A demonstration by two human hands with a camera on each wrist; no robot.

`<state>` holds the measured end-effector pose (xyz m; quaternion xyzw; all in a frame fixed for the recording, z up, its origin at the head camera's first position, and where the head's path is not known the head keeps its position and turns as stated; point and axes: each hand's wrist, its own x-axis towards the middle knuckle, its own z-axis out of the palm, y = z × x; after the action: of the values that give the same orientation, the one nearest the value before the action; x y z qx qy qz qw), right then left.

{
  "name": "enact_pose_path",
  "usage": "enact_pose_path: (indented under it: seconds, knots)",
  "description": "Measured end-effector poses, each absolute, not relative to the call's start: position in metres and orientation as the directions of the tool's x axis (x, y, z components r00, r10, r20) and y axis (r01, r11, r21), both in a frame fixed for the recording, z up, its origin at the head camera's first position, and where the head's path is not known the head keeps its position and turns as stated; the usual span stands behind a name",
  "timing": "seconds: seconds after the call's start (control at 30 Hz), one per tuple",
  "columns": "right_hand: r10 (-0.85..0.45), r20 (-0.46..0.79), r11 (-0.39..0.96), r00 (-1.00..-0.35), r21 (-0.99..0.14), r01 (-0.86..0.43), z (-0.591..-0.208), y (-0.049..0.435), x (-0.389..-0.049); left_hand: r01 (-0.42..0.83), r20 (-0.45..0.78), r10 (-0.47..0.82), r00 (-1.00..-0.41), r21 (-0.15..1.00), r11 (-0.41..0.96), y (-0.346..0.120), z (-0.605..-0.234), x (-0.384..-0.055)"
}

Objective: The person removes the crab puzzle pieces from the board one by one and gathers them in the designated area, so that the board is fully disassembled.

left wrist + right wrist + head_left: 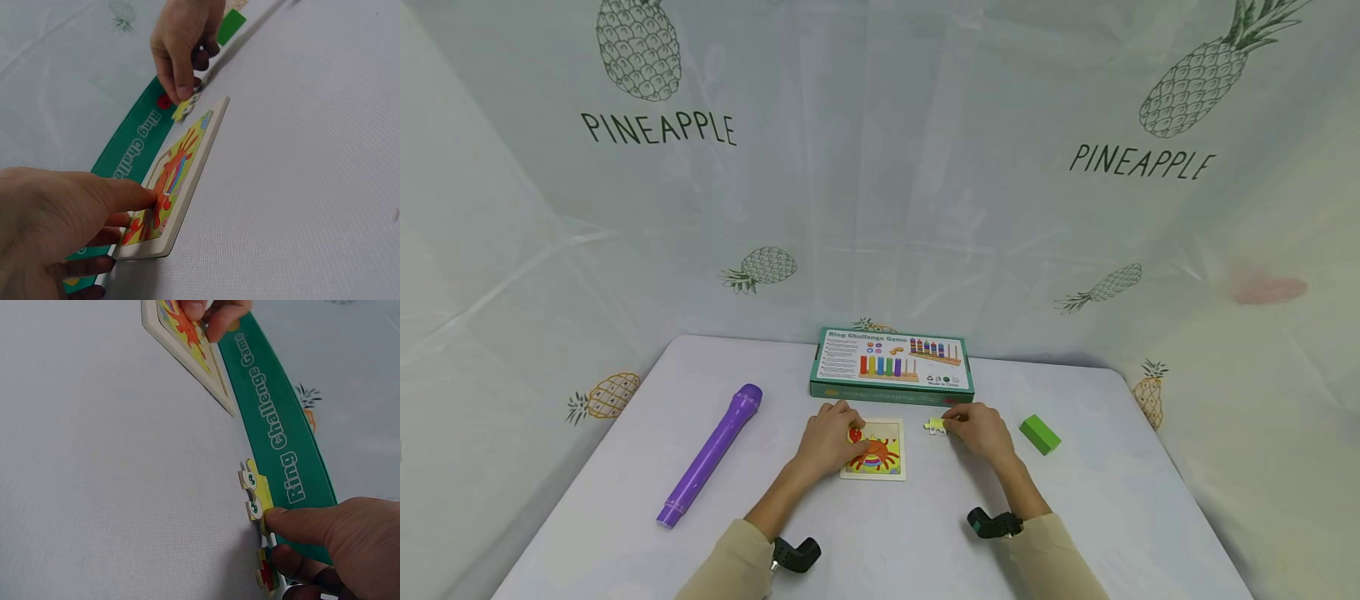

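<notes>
the yellow piece [934, 426], pinched in the right hand [979, 429] right of lower centre, should be held lightly, picture side up, while the puzzle board [880, 477], at lower centre, should be steadied under the left hand [830, 439], whose grip cannot be told.

backdrop [887, 167]: pale, creased | 2 PINEAPPLE captions [658, 129] | table [895, 533]: white

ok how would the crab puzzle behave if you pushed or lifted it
The crab puzzle would likely stay stiff when lifted, since its pale frame looks like a rigid, straight-edged board. Pushed, it would probably slide rather than roll, being square and low. It may feel light too, as its visible edge is thin.
</notes>
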<state>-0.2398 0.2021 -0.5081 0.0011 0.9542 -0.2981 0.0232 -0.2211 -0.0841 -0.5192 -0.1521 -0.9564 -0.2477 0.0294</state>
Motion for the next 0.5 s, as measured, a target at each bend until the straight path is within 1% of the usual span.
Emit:
enact_pose_path:
  seconds: [0.2, 0.5]
  knots:
    - [-0.016, -0.043, 0.825, -0.999, -0.565, 0.011, -0.5077, 0.2020, -0.2395, 0.304, 0.134, 0.273, -0.952, 0.469, 0.829, -0.0836, -0.5177, -0.2199]
    - [-0.012, -0.034, 0.827, -0.999, -0.562, 0.009, -0.5086, 0.2019, -0.2406, 0.314, 0.133, 0.285, -0.949, 0.447, 0.838, -0.0839, -0.5172, -0.2202]
